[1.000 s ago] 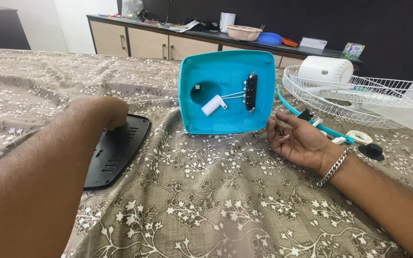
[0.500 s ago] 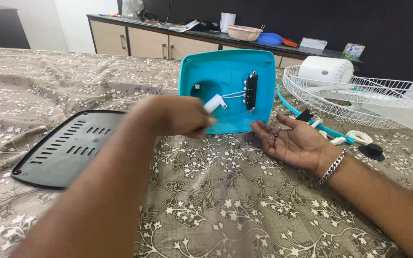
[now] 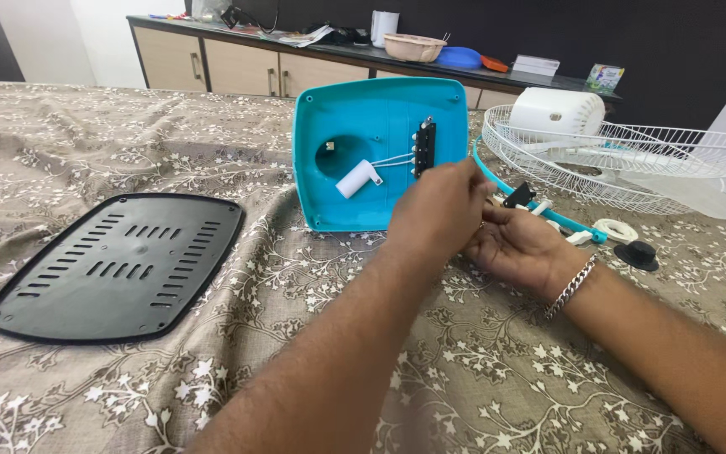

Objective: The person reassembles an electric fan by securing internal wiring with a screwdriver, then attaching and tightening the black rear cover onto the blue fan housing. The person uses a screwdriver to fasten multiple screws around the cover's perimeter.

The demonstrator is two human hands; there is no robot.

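- Reaching across the floral cloth, the left hand (image 3: 440, 208) lies over the right hand (image 3: 518, 245) at about 2 o'clock from picture centre; its fingers are bunched, curled down onto the right palm, and whether they pinch anything cannot be told.
- The right hand rests palm up on the surface (image 3: 464, 370), fingers loosely cupped under the left fingertips, a chain bracelet (image 3: 570, 287) at the wrist.
- At 9 o'clock lies the black vented cover plate (image 3: 115, 265), flat and well apart from both hands; a second ago the left hand was pressing on it, and it has since slid left.
- Just beyond the hands at 12 o'clock stands the teal base shell (image 3: 380, 151), tilted on edge, with a white capacitor (image 3: 356, 178) and a black switch strip (image 3: 423, 148) inside.
- At 2 o'clock sit a black cap (image 3: 637, 255) and the white wire grille (image 3: 632, 160).
- Farthest, on the sideboard (image 3: 212, 63) at 1 o'clock, stands a small green-and-white box (image 3: 604, 77).
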